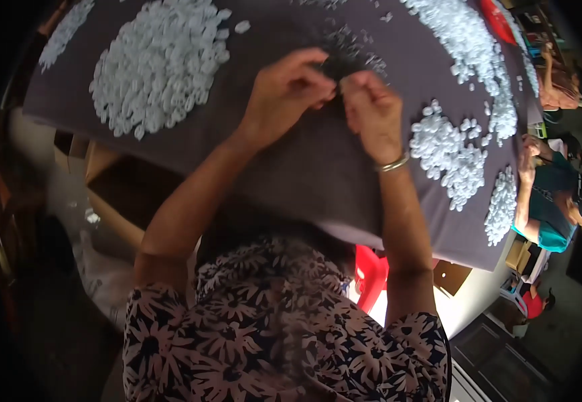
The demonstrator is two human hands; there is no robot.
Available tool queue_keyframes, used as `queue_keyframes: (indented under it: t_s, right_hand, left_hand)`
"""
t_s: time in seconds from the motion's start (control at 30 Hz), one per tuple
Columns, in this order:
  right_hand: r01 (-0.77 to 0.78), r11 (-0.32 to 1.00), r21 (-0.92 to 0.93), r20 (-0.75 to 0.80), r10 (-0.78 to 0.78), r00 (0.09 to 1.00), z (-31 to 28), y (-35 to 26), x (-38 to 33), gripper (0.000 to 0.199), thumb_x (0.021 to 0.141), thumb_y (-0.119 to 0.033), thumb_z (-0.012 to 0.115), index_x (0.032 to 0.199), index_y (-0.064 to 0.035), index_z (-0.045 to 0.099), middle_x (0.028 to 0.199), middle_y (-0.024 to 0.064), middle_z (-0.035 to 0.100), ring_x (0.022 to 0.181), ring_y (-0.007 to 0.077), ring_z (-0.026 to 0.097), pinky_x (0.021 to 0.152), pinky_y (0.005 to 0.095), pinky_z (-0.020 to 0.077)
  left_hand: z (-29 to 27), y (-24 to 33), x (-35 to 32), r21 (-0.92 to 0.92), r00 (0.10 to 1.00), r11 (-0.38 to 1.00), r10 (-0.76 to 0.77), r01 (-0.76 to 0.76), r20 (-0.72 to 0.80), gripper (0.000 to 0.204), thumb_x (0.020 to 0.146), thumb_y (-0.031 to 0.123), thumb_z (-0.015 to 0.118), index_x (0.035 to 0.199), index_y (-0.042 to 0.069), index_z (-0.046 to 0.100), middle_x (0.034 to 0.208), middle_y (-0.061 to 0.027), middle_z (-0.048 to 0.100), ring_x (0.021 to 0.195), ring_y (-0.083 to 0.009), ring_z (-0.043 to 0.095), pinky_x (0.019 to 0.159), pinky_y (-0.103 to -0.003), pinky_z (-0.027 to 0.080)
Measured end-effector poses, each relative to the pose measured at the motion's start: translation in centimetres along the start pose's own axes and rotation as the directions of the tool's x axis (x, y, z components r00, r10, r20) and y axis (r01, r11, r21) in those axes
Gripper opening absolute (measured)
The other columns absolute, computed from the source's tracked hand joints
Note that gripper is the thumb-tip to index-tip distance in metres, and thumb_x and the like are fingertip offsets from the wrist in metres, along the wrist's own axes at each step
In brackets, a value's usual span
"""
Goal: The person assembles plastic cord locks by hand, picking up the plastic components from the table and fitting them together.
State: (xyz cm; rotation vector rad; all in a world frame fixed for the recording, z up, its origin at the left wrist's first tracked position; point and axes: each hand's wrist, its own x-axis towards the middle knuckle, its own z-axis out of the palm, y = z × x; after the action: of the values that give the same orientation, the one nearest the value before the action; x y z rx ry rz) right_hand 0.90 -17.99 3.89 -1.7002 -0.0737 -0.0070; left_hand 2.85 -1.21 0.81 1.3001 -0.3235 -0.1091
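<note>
Both of my hands meet over the dark-clothed table, their fingertips nearly touching. My left hand (pixel 291 87) is closed in a pinch, and whatever its fingers hold is too small and blurred to name. Opposite it, my right hand (pixel 373 104), with a bracelet at the wrist, is pinched as well; its contents cannot be made out. Just beyond the fingers lie scattered small dark pieces (pixel 351 43). A big heap of whitish, ring-like plastic pieces (pixel 160 67) spreads to the left. Right of my right hand is a smaller pile of shiny whitish pieces (pixel 448 154).
A long heap of small white pieces (pixel 472 50) runs along the table's right side, near a red object (pixel 498 20). Another small pile (pixel 502 208) lies by the right edge. Beyond sits a person in teal (pixel 552 201). An open cardboard box (pixel 120 194) stands below left, a red stool (pixel 370 275) below.
</note>
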Motion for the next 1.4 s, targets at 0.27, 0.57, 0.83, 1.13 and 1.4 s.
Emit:
queue_keyframes:
  t_s: [0.27, 0.57, 0.83, 1.13, 1.4]
  right_hand:
    - [0.139, 0.975, -0.176, 0.013, -0.139, 0.99, -0.6, 2.1, 1.1, 0.01, 0.089, -0.011, 0.064, 0.089, -0.0019, 0.068, 0.065, -0.0022, 0.057, 0.053, 0.002, 0.045, 0.048, 0.0178, 0.0342]
    - [0.194, 0.948, -0.254, -0.045, -0.212, 0.976, -0.9, 1.4, 0.4, 0.017, 0.092, -0.018, 0.063, 0.092, -0.0026, 0.069, 0.065, -0.0037, 0.054, 0.057, 0.0029, 0.047, 0.049, 0.0184, 0.034]
    - [0.222, 0.965, -0.137, -0.339, -0.256, 0.905, -6.4, 0.1, 0.7, 0.013, 0.091, -0.013, 0.062, 0.095, -0.0016, 0.067, 0.069, -0.0014, 0.054, 0.055, 0.0019, 0.04, 0.046, 0.0175, 0.0291]
    - [0.113, 0.917, -0.382, -0.296, -0.238, 0.925, -14.4, 0.5, -4.6, 0.014, 0.091, -0.014, 0.064, 0.095, -0.0014, 0.067, 0.07, -0.0015, 0.056, 0.059, 0.004, 0.044, 0.052, 0.0199, 0.0343]
    - [0.185, 0.923, -0.337, -0.157, -0.249, 0.956, -15.7, 1.4, -7.0, 0.011, 0.088, -0.009, 0.065, 0.097, -0.0043, 0.068, 0.079, -0.0018, 0.064, 0.069, 0.0033, 0.052, 0.061, 0.0185, 0.0398]
  left_hand:
    - [-0.3, -0.9, -0.6, 0.059, 0.988, 0.996, 0.069, -0.061, -0.137, 0.03, 0.088, -0.002, 0.059, 0.117, 0.004, 0.057, 0.094, -0.008, 0.069, 0.083, -0.0151, 0.068, 0.068, -0.024, 0.055]
    - [-0.3, -0.5, -1.4, 0.383, 0.934, 0.914, 0.246, -0.135, -0.259, 0.026, 0.084, -0.005, 0.062, 0.108, 0.003, 0.059, 0.105, -0.0069, 0.063, 0.067, -0.0112, 0.063, 0.063, -0.025, 0.056]
    - [-0.8, -0.4, -0.4, 0.205, 0.865, 0.948, 0.309, -0.245, -0.395, 0.027, 0.087, -0.004, 0.059, 0.112, 0.001, 0.055, 0.092, -0.005, 0.061, 0.067, -0.0087, 0.059, 0.063, -0.024, 0.056]
    - [-0.1, 5.8, -10.6, 0.376, 0.878, 0.901, 0.011, -0.217, 0.479, 0.017, 0.081, 0.008, 0.071, 0.096, 0.004, 0.064, 0.076, -0.0041, 0.058, 0.066, -0.0096, 0.054, 0.059, -0.023, 0.044]
    - [-5.2, -0.6, -16.3, 0.978, 0.648, 0.12, -0.735, -0.169, 0.202, 0.039, 0.084, 0.029, 0.058, 0.117, 0.009, 0.059, 0.097, -0.017, 0.066, 0.096, -0.0349, 0.063, 0.085, -0.046, 0.047]
